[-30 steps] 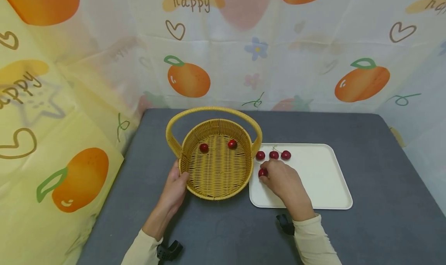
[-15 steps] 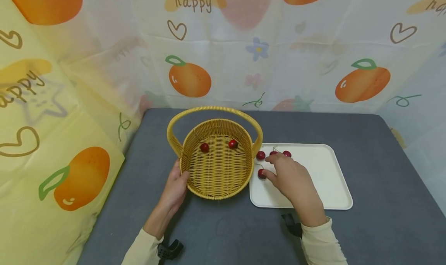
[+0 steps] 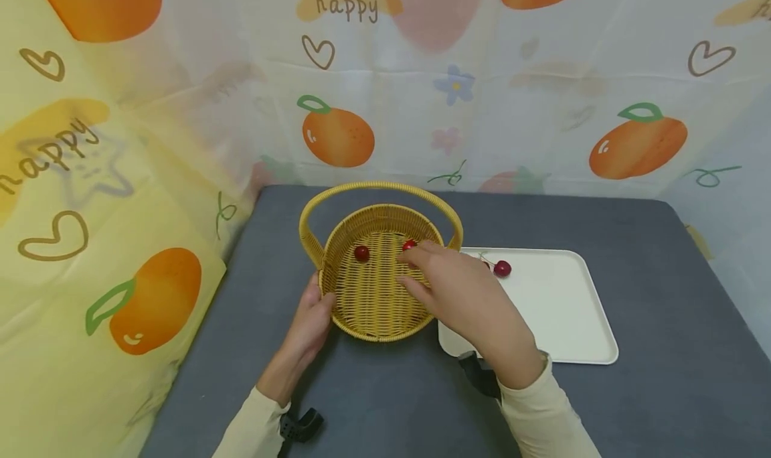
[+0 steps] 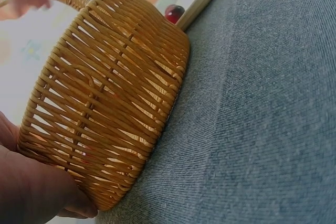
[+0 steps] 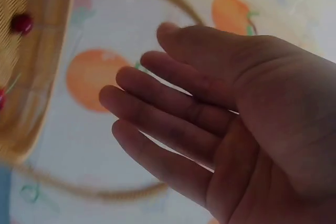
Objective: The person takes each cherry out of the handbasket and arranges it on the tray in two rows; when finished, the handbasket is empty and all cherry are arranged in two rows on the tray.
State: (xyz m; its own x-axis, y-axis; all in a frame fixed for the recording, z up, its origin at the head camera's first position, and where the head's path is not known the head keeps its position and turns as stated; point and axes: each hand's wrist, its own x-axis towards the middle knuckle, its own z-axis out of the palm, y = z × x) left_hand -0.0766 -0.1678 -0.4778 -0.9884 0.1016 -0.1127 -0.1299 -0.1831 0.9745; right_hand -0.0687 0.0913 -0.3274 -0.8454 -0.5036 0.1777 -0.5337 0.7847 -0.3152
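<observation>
A yellow woven basket [image 3: 379, 311] with an arched handle stands on the table, and my left hand [image 3: 308, 321] grips its left rim. The left wrist view shows that hand's thumb and fingers at the wickerwork. Two dark red cherries show in the basket, one cherry [image 3: 361, 253] at the left and another cherry [image 3: 409, 244] partly behind my right hand's fingers. My right hand [image 3: 464, 294] hovers over the basket's right side, fingers spread, with nothing in it in the right wrist view. A cherry [image 3: 502, 268] lies on the white tray, another barely visible beside it.
The white tray [image 3: 560, 311] lies right of the basket, its left part hidden by my right hand and arm. In the left wrist view a cherry [image 4: 174, 13] sits at the tray's edge. A printed cloth [image 3: 397, 110] hangs behind the grey table [image 3: 632, 264].
My right hand has gone from the cherries on the tray leftward to above the basket, its fingers opening out. My left hand keeps its grip on the basket. The head view has shifted slightly.
</observation>
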